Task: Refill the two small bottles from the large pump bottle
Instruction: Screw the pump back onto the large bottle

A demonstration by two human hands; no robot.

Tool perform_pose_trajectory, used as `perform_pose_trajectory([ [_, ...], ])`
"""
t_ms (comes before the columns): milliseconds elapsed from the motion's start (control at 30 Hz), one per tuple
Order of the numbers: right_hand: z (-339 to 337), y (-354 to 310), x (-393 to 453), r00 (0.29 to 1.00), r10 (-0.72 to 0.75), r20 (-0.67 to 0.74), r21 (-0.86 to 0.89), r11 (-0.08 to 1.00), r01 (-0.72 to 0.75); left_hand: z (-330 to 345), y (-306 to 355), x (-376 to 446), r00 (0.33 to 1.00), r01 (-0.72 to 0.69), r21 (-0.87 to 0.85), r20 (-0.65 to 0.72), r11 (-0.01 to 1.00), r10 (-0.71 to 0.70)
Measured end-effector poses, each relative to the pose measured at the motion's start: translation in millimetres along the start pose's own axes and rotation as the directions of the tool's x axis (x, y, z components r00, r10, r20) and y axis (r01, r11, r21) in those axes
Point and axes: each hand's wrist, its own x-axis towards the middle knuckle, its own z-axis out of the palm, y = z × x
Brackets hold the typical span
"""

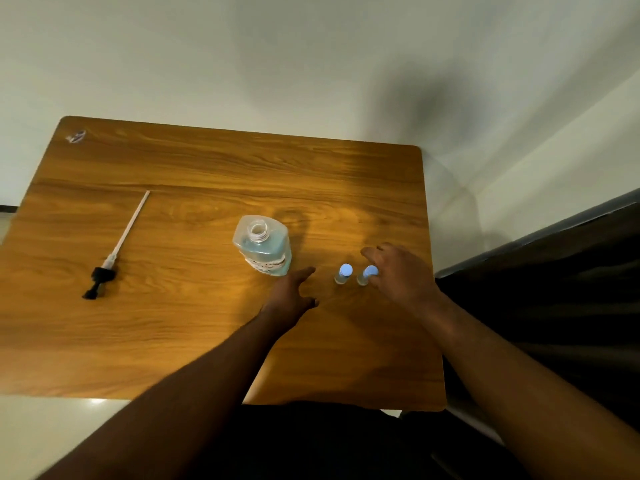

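Uncapped large bottle [263, 244] upright; capped small bottles [343, 274] beside.

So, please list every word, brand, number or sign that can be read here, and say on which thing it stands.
No text can be read in this view.
Large bottle: a white label band with dark marks, too blurred to read.
Table: a small pale mark at the far left corner, too small to read.
Two small bottles: plain blue caps, no writing visible.
Pump: no writing visible.
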Motion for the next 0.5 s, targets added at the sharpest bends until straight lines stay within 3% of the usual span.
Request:
perform_pose_trajectory([
  [133,-10,-40,-12,0.991,-0.109,-0.072,0.097,0.988,0.116,-11,-23,-13,1.000,-0.005,0.027,0.026,1.000,0.004],
  [500,58,-196,43,0.948,-0.307,0.091,0.052,0.952,0.303,-135,-123,-41,0.991,0.039,0.034,-0.128,0.999,-0.034],
])
